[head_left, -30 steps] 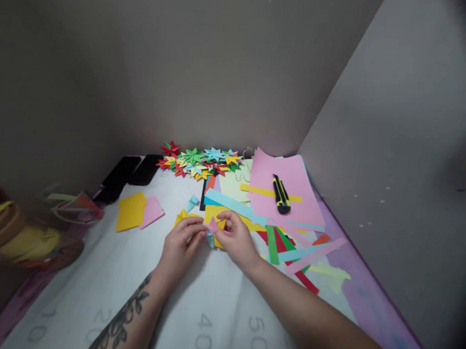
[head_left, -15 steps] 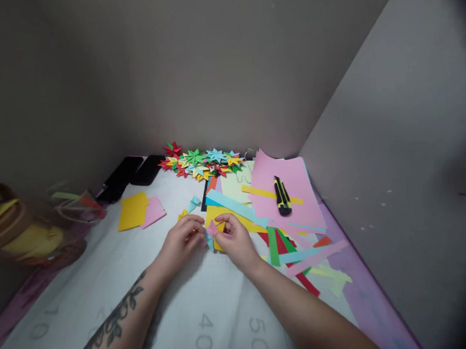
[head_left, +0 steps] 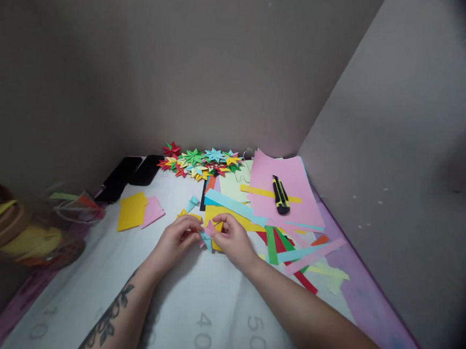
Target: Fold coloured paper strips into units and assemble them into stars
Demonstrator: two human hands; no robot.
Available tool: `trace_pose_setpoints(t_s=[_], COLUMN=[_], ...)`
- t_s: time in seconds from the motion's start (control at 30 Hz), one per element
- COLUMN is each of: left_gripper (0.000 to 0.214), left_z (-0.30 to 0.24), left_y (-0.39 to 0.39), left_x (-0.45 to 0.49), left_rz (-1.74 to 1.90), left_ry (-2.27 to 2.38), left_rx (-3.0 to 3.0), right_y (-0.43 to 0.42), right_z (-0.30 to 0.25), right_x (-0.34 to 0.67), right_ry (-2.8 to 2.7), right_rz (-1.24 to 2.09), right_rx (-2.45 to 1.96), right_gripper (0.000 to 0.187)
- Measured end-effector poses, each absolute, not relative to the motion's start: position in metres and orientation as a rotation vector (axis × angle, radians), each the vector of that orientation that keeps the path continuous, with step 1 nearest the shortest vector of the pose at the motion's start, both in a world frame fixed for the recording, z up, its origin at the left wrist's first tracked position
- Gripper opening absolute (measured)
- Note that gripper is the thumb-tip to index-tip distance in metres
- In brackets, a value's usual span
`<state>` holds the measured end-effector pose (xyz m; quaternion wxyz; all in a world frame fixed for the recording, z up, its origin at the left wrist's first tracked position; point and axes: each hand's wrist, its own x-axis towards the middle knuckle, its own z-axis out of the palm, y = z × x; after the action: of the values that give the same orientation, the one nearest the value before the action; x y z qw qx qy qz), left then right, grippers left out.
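Both hands meet over the white cutting mat. My left hand and my right hand pinch a small folded paper piece, pink and light blue with some yellow, held just above the mat. Fingers of both hands are closed on it. Behind the hands lie a yellow sheet and a light blue strip.
A row of finished paper stars lines the back wall. A pink sheet carries a black-and-yellow utility knife. Coloured strips lie right. Yellow and pink squares and two dark phones sit left. A bag is at far left.
My hands have stayed in place, with fingers shifting slightly on the folded piece. The view has barely moved.
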<state>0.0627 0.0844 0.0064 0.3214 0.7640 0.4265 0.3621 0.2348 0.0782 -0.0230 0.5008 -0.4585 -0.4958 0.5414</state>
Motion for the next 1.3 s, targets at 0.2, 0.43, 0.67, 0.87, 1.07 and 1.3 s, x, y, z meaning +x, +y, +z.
trace_pose_setpoints(t_s=[0.2,0.43,0.67,0.87,1.07,1.3], left_gripper=[0.009,0.007,0.017,0.017,0.01,0.007], left_z=[0.008,0.005,0.001,0.002,-0.004,-0.002], left_y=[0.084,0.078,0.08,0.077,0.079,0.08], left_x=[0.063,0.072,0.069,0.072,0.076,0.074], left_rz=[0.897,0.935,1.032,0.977,0.943,0.844], left_ry=[1.112,1.19,1.17,1.223,1.315,1.345], left_rx=[1.899,1.594,2.015,2.044,2.023,2.067], right_y=[0.075,0.073,0.074,0.074,0.072,0.071], right_z=[-0.019,-0.016,-0.019,-0.019,-0.024,-0.021], right_x=[0.233,0.231,0.23,0.231,0.231,0.231], right_ry=[-1.23,-1.273,-1.263,-1.268,-1.344,-1.43], right_rz=[1.319,1.261,1.25,1.209,1.112,1.088], right_rx=[-1.127,-1.156,-1.15,-1.15,-1.183,-1.184], right_gripper=[0.025,0.023,0.022,0.021,0.018,0.017])
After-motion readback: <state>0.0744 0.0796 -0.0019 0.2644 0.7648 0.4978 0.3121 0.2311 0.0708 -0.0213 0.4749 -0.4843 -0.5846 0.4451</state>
